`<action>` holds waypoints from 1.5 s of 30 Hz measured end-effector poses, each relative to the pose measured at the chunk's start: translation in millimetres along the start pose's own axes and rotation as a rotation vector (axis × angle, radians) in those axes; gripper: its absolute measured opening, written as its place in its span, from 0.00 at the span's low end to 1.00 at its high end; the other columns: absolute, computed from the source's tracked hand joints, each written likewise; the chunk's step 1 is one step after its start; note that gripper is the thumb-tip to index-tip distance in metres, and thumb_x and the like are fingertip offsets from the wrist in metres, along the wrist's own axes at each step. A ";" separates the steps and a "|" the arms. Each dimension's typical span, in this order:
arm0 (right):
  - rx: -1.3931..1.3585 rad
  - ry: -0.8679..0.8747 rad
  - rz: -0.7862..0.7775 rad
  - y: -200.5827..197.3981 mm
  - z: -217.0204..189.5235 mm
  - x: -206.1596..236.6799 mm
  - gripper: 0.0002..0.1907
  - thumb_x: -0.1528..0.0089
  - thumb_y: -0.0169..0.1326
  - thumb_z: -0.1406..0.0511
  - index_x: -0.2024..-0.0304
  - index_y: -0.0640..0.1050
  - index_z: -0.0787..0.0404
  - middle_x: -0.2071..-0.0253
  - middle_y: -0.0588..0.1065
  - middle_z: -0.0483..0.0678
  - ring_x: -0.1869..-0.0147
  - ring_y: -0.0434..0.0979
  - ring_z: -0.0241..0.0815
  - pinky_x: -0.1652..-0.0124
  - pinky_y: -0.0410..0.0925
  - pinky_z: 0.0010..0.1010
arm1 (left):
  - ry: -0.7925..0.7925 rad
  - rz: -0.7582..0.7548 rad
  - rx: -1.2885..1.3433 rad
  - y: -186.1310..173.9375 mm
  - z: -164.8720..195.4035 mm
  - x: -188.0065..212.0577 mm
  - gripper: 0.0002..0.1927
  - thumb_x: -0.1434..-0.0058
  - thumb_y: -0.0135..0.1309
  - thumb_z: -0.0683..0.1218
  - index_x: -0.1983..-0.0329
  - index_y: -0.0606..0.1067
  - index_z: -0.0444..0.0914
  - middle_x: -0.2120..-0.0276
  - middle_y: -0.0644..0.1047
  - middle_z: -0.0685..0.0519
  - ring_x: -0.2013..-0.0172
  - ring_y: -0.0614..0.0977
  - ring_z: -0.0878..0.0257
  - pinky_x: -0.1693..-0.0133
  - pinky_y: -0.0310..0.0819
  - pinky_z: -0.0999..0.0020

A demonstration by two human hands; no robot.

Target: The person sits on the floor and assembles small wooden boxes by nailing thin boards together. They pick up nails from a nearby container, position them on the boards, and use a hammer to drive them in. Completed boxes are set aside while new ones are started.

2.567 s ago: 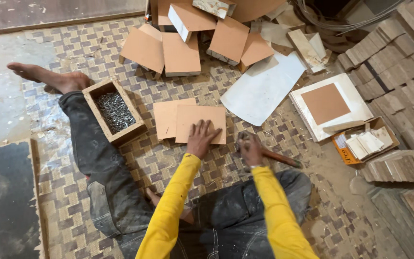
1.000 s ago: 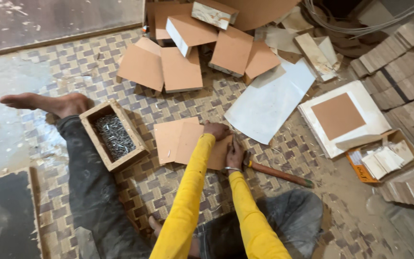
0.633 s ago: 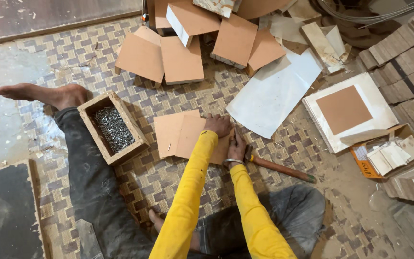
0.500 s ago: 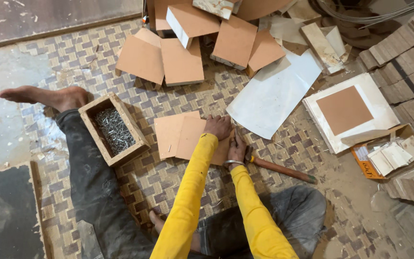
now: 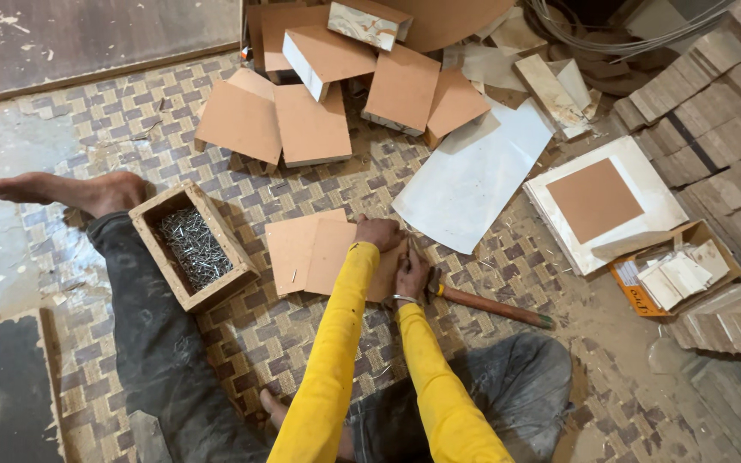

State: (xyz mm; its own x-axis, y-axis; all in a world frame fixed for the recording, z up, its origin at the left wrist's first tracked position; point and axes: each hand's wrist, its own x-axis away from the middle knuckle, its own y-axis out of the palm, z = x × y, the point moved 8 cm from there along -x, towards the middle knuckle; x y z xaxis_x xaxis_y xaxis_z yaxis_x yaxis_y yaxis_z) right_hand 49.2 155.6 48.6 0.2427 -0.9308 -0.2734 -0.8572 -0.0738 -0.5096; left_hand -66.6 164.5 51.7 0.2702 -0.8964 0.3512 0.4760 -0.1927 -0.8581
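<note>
Two brown board squares point(image 5: 315, 253) are lying overlapped on the woven mat point(image 5: 302, 343) before the seated person. The left hand point(image 5: 380, 232) is pressing curled on their right edge; the right hand point(image 5: 412, 273) is gripping it just beside. A wooden-handled hammer point(image 5: 486, 304) is lying touching that hand, and a wooden box of nails point(image 5: 192, 246) is sitting left.

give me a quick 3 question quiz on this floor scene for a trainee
1. True or false: the wooden box beside the person's leg holds nails.
2. The left hand rests on: A) the white sheet B) the brown boards C) the hammer
3. Fill in: the hammer lies on the woven ____, just beyond the right hand.

Key: 1 true; 2 B; 3 mat
</note>
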 end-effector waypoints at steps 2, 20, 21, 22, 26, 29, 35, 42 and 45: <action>-0.096 0.089 -0.033 1.9 6.7 0.5 0.23 0.36 0.52 0.72 0.37 0.76 0.57 0.45 0.79 0.57 0.44 0.79 0.51 0.42 0.70 0.38 | 0.016 0.018 0.018 -0.4 -0.3 -1.4 0.22 0.30 0.41 0.64 0.52 0.79 0.49 0.54 0.83 0.50 0.51 0.82 0.52 0.36 0.49 0.42; -0.235 0.241 0.121 3.9 27.3 14.4 0.17 0.37 0.58 0.66 0.44 0.80 0.58 0.44 0.73 0.57 0.41 0.73 0.53 0.43 0.67 0.38 | -0.010 0.939 0.214 -44.2 -75.3 108.6 0.10 0.33 0.55 0.42 0.50 0.80 0.43 0.51 0.81 0.51 0.47 0.78 0.55 0.40 0.68 0.55; -0.203 0.258 0.117 5.6 30.8 14.7 0.17 0.36 0.59 0.66 0.44 0.80 0.59 0.44 0.73 0.57 0.41 0.73 0.53 0.42 0.66 0.38 | -0.112 0.885 0.182 -36.7 -98.6 126.8 0.10 0.34 0.56 0.44 0.51 0.81 0.43 0.53 0.81 0.50 0.50 0.78 0.53 0.45 0.67 0.53; -0.174 0.275 0.108 8.2 34.7 14.5 0.16 0.36 0.59 0.66 0.45 0.80 0.60 0.44 0.73 0.57 0.41 0.73 0.53 0.42 0.66 0.38 | -0.218 0.830 0.149 -28.3 -122.9 146.9 0.10 0.35 0.57 0.47 0.52 0.82 0.43 0.54 0.81 0.48 0.53 0.77 0.52 0.50 0.66 0.51; -0.192 0.187 0.112 13.6 36.3 12.8 0.17 0.36 0.58 0.68 0.44 0.80 0.61 0.44 0.74 0.57 0.41 0.72 0.53 0.41 0.66 0.38 | -0.314 0.819 0.115 -7.4 -163.5 187.0 0.09 0.40 0.60 0.50 0.61 0.83 0.43 0.62 0.81 0.51 0.53 0.77 0.50 0.53 0.65 0.50; -0.365 0.332 0.009 24.3 49.9 14.2 0.19 0.35 0.55 0.68 0.41 0.78 0.58 0.41 0.74 0.55 0.41 0.75 0.49 0.41 0.66 0.34 | -0.324 0.750 0.047 2.9 -163.0 176.1 0.08 0.39 0.58 0.49 0.63 0.83 0.42 0.61 0.81 0.51 0.53 0.77 0.51 0.53 0.65 0.51; -0.391 0.136 0.045 8.7 31.6 2.6 0.16 0.38 0.56 0.70 0.47 0.81 0.62 0.43 0.78 0.55 0.42 0.78 0.48 0.43 0.69 0.33 | -0.359 0.655 -0.327 2.6 -146.8 152.2 0.06 0.44 0.56 0.43 0.64 0.80 0.39 0.60 0.82 0.49 0.49 0.78 0.52 0.48 0.69 0.50; -0.249 0.219 0.088 -1.6 24.2 5.3 0.14 0.41 0.62 0.68 0.52 0.83 0.64 0.49 0.77 0.57 0.45 0.75 0.52 0.45 0.68 0.37 | -0.214 0.717 0.608 3.5 -134.4 130.9 0.08 0.28 0.50 0.42 0.48 0.72 0.36 0.62 0.83 0.47 0.63 0.86 0.57 0.60 0.81 0.65; -0.238 0.170 0.054 -5.7 20.4 4.3 0.14 0.41 0.62 0.66 0.53 0.84 0.61 0.50 0.80 0.55 0.46 0.77 0.51 0.45 0.68 0.38 | 0.030 0.654 1.077 6.0 -87.8 96.0 0.09 0.31 0.52 0.39 0.48 0.72 0.37 0.63 0.84 0.49 0.63 0.87 0.60 0.62 0.83 0.72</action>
State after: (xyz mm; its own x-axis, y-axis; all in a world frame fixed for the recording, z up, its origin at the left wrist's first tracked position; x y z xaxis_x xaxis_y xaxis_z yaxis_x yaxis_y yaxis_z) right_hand 64.4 159.4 33.6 0.1315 -0.9808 -0.1440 -0.9541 -0.0858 -0.2869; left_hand -111.3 42.2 47.3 0.7004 -0.7124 -0.0440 0.7039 0.6996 -0.1229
